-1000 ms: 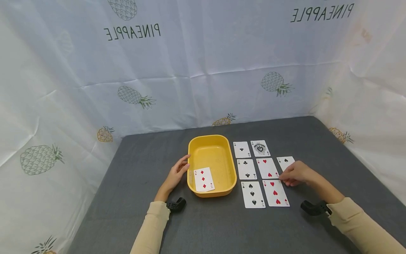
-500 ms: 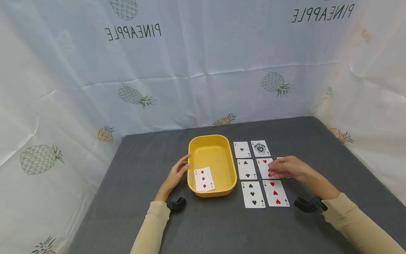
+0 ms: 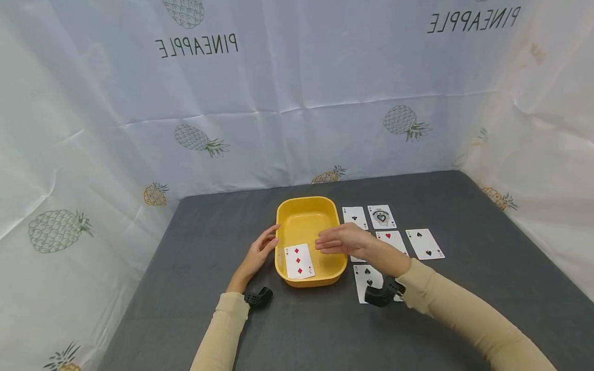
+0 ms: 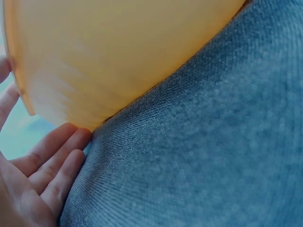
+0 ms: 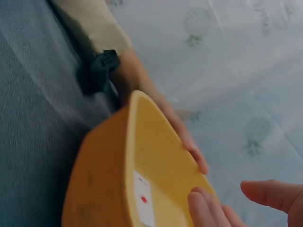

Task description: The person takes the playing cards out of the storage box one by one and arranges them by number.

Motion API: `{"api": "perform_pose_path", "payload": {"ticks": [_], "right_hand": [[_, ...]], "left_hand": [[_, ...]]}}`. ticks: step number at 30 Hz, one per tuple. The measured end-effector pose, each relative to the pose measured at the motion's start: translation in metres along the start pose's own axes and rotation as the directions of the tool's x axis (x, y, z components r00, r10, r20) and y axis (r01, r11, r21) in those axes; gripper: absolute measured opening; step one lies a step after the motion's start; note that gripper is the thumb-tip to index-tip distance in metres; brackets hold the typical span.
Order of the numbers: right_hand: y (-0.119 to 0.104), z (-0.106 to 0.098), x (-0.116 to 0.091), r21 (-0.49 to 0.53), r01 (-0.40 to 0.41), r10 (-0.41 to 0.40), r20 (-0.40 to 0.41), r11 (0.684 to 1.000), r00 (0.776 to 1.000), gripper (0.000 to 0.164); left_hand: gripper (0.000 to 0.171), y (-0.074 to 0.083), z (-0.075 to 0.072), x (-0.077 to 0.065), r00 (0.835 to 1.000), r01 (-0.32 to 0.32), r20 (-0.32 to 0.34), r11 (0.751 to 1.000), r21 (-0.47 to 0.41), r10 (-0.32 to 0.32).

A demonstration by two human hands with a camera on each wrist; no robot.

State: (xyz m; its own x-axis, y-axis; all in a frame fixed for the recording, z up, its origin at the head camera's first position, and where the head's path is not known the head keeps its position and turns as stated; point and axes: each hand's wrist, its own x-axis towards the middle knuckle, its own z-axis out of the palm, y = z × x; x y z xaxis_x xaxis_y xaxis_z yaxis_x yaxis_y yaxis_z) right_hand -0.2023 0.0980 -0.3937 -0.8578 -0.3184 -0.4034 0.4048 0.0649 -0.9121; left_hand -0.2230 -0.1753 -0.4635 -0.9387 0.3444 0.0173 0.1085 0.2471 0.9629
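Observation:
A yellow plastic basin stands mid-table with a three of diamonds face up inside. My left hand rests at its left side; in the left wrist view, extended fingertips touch the outer wall low down. Over the basin's right part hovers my right hand, fingers straight; the right wrist view has its thumb apart from the fingers and nothing between. At the far right lies a two of spades. The right arm covers most of the three of hearts and two of clubs.
Beside the basin lie an ace of clubs, an ace of spades, a two of hearts and a three of spades. A pineapple-print curtain hangs behind the dark table.
My right hand has left the two of spades and moved left across the cards to above the basin, its fingers straightening. That card now shows fully. My left hand has stayed put.

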Motion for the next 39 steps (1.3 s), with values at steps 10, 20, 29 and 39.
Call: {"api": "perform_pose_path", "payload": {"ticks": [10,20,29,39], "right_hand": [[0.011,0.048,0.037,-0.056,-0.173,0.161,-0.176,0.983,0.971,0.032],[0.014,0.046,0.041,-0.071,-0.239,0.216,-0.239,0.968,0.947,0.034],[0.013,0.046,0.042,0.035,-0.264,0.266,-0.193,0.964,0.944,0.037],[0.017,0.046,0.049,0.176,-0.298,0.332,-0.212,0.938,0.919,0.038]], "left_hand": [[0.048,-0.030,0.000,0.014,0.999,-0.025,-0.029,1.000,0.004,0.025],[0.047,-0.030,0.003,0.014,0.997,-0.053,-0.053,0.998,0.027,0.055],[0.048,-0.029,0.001,0.013,0.998,-0.056,-0.036,0.998,0.003,0.056],[0.047,-0.031,0.002,0.015,0.998,-0.050,-0.043,0.999,0.022,0.051]]}}
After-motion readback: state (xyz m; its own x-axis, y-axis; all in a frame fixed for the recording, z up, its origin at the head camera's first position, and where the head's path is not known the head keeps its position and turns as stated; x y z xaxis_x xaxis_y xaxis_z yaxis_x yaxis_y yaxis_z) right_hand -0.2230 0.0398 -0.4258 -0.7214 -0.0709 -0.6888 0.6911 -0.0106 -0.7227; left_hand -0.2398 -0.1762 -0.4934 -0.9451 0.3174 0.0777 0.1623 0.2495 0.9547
